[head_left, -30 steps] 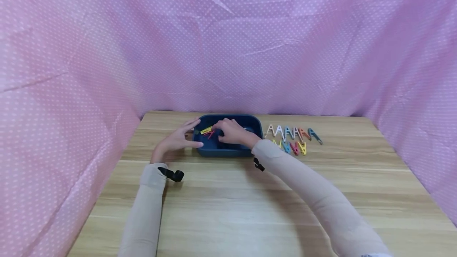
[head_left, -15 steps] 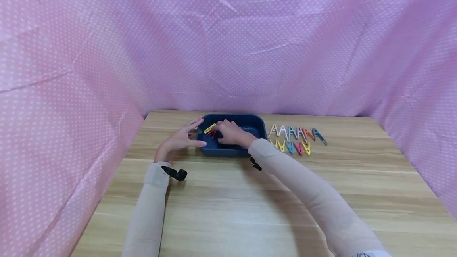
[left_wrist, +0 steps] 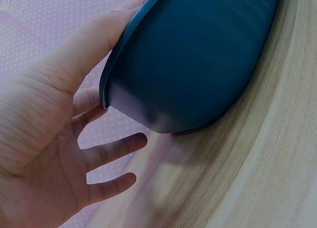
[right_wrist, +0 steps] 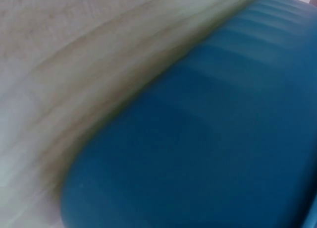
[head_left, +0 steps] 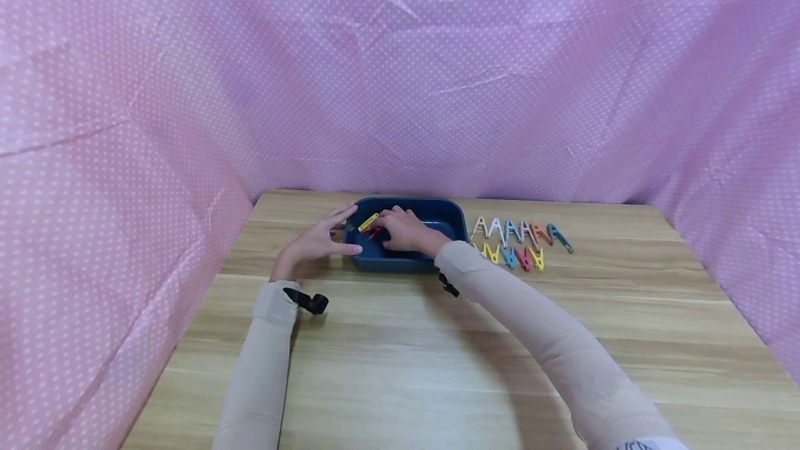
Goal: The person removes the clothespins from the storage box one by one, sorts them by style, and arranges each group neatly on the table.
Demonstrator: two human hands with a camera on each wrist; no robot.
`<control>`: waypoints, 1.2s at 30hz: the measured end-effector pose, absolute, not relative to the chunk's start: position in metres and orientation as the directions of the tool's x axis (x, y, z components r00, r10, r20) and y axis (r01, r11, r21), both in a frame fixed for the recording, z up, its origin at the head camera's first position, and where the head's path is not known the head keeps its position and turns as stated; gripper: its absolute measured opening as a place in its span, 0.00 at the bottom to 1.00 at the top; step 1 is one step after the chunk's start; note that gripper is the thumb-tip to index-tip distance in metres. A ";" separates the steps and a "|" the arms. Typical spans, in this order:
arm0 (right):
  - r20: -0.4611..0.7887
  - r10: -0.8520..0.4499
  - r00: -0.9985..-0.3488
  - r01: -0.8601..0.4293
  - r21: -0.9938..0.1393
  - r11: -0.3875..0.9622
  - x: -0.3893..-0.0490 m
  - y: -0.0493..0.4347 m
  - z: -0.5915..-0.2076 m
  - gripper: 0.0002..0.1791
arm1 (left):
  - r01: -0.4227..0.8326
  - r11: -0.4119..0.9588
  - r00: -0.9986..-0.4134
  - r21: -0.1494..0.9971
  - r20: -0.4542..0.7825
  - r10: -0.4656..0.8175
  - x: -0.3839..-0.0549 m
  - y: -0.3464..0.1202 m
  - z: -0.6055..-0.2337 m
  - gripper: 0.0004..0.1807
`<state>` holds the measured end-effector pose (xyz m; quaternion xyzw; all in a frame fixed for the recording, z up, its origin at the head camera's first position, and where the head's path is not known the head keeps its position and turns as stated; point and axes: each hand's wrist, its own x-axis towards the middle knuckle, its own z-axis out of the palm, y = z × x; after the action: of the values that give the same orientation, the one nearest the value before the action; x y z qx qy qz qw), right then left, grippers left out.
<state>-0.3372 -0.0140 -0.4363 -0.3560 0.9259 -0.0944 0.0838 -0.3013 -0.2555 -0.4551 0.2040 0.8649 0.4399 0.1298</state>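
A dark blue bin [head_left: 406,267] stands near the table's back edge. My left hand [head_left: 312,242] spans its left end, thumb and forefinger at the rim. In the left wrist view the left thumb lies along the rim and the lower fingers stretch out beside the bin [left_wrist: 193,59]. My right hand [head_left: 406,231] is down inside the bin with bent fingers. A yellow clothespin [head_left: 369,222] and a red clothespin [head_left: 374,233] lie right at its fingertips; I cannot tell whether they pinch one. The right wrist view has only the bin's outer wall [right_wrist: 188,139].
Right of the bin, clothespins stand in two rows: several in the back row, such as a dark teal clothespin [head_left: 559,237] at its end, and several in front, such as a yellow clothespin [head_left: 537,259]. A pink dotted curtain [head_left: 400,89] hangs behind the wooden table [head_left: 387,353].
The yellow clothespin has turned more upright against the right fingers, and the red one is now more covered by them. The left hand keeps its place at the bin; the view has shifted slightly.
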 end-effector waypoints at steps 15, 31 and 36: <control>-0.116 -0.691 -0.713 -0.650 -0.258 0.715 -0.332 -0.014 -0.437 0.20 | 0.250 0.522 -0.880 0.816 -0.034 0.474 -0.300 -0.256 -0.454 0.54; -0.092 -0.693 -0.715 -0.657 -0.250 0.712 -0.330 -0.010 -0.440 0.10 | 0.262 0.521 -0.877 0.813 -0.026 0.481 -0.301 -0.255 -0.455 0.54; -0.087 -0.688 -0.720 -0.653 -0.248 0.715 -0.330 -0.009 -0.441 0.08 | 0.269 0.527 -0.876 0.806 -0.024 0.483 -0.302 -0.255 -0.455 0.54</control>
<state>-0.3303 -0.0092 -0.4406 -0.3636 0.9220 -0.1004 0.0870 -0.3021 -0.2555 -0.4547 0.2171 0.8650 0.4353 0.1229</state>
